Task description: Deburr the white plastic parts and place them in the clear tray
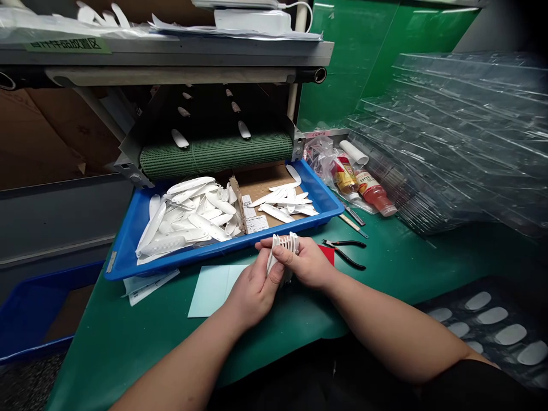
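Note:
My left hand [256, 288] and my right hand [310, 262] come together over the front of the table. Between them they grip a small bunch of white plastic parts [285, 244], whose ends stand side by side like ribs. Both thumbs press on the near side, and fingers cover much of the bunch. Just beyond is a blue tray [188, 264], split by a cardboard divider [238, 204]. Many elongated white plastic pieces [201, 214] are heaped in its left section, and fewer white pieces [285, 200] lie on cardboard in the right one.
A green conveyor belt [214, 154] carrying white pieces ends above the tray. Black-handled cutting pliers [349, 251], a light blue sheet [209, 291] and bottles [374, 191] lie on the green table [385, 274]. Clear plastic trays [462, 142] are stacked at right; a filled tray [483, 294] is below.

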`<action>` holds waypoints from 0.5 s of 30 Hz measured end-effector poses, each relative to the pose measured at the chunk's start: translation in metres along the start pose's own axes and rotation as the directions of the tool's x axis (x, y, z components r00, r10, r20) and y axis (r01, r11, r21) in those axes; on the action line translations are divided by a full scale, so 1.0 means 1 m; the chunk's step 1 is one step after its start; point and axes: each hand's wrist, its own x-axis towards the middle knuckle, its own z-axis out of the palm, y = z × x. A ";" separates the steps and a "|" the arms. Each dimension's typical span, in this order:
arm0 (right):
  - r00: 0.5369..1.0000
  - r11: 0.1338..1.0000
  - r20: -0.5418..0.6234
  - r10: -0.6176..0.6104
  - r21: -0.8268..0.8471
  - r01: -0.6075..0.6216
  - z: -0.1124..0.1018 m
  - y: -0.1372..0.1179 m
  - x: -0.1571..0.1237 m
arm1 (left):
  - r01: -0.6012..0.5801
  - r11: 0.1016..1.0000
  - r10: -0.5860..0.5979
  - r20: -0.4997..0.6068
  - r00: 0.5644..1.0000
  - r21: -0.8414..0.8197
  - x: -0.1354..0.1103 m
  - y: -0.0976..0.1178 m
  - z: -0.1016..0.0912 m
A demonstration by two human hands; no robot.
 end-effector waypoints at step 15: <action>0.965 0.999 -0.258 -0.040 -0.007 0.040 0.006 0.015 0.002 | 0.070 0.931 -0.037 -0.098 0.995 0.359 0.005 0.000 0.002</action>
